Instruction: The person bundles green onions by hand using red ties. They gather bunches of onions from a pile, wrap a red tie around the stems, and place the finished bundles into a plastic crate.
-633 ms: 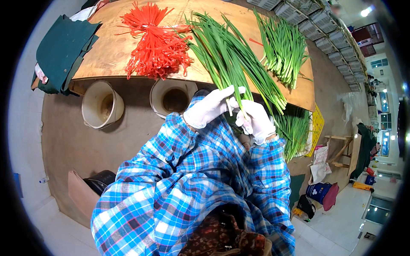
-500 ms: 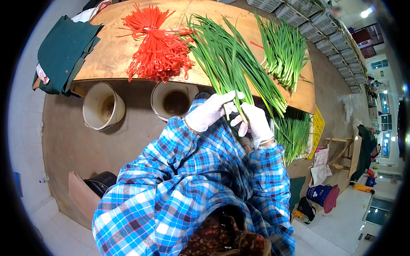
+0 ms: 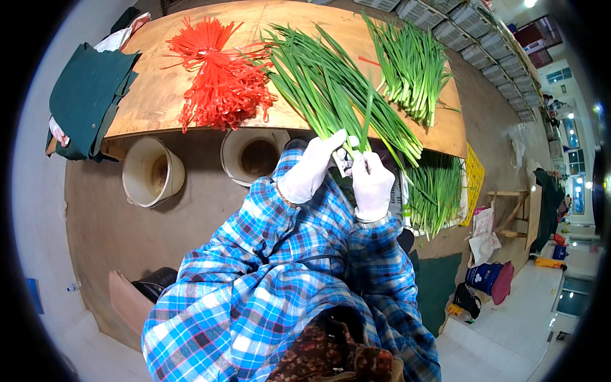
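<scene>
On my feed, the left hand [image 3: 305, 174] was clamped on the green stalks [image 3: 329, 111] near their lower ends at mid-frame, the leaves stretching up and left over the tabletop [image 3: 149, 95]. The right hand [image 3: 372, 183], just beside it, was pinched on the stalks too. I had both just below the tabletop's near edge; brown floor [image 3: 95, 219] spread lower left, around a white bucket [image 3: 135, 173].

No legible txt or nos. Blue bag [image 3: 486, 275], right side: sm. white mark [image 3: 477, 277], unreadable at this res.
</scene>
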### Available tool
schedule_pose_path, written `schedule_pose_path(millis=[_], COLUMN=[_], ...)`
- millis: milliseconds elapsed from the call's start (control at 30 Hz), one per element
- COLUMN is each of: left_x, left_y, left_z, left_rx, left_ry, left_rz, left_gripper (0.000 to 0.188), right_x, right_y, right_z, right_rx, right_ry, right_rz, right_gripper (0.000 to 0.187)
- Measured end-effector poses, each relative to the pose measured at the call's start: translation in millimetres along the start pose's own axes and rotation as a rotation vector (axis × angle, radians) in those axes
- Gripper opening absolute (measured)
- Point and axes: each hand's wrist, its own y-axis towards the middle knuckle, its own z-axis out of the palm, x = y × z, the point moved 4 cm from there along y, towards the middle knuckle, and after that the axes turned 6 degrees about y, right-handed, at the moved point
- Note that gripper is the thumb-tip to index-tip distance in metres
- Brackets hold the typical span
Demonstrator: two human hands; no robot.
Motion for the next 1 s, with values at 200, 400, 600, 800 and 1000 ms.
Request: schedule_pose_path(millis=[200,400,600,800,1000], left_x=[15,7,6,13,11], left_y=[6,8,12,11,4], left_z=[4,3,-20,-25,-23], left_rx=[0.002,-0.051,0.003,0.132,0.13], left_ry=[-0.004,-0.031,-0.107,-0.279,-0.288], left_rz=[-0.022,0.011,0.011,-0.086,-0.13], left_gripper=[0.033,0.038,0.04,0.057,0.052], right_x=[10,9,-3,-89,-189], right_y=[-11,-23,-43,-90,-109], right_z=[-16,-40,-86,-82,-78], right_rx=[-0.07,-0.19,-0.34,-0.194,0.355], right_ry=[0.019,0.321,0.428,0.187,-0.814], right_rz=[0.025,0.24,0.337,0.371,0.353], right_gripper=[0.013,0.014,0.011,0.011,0.02])
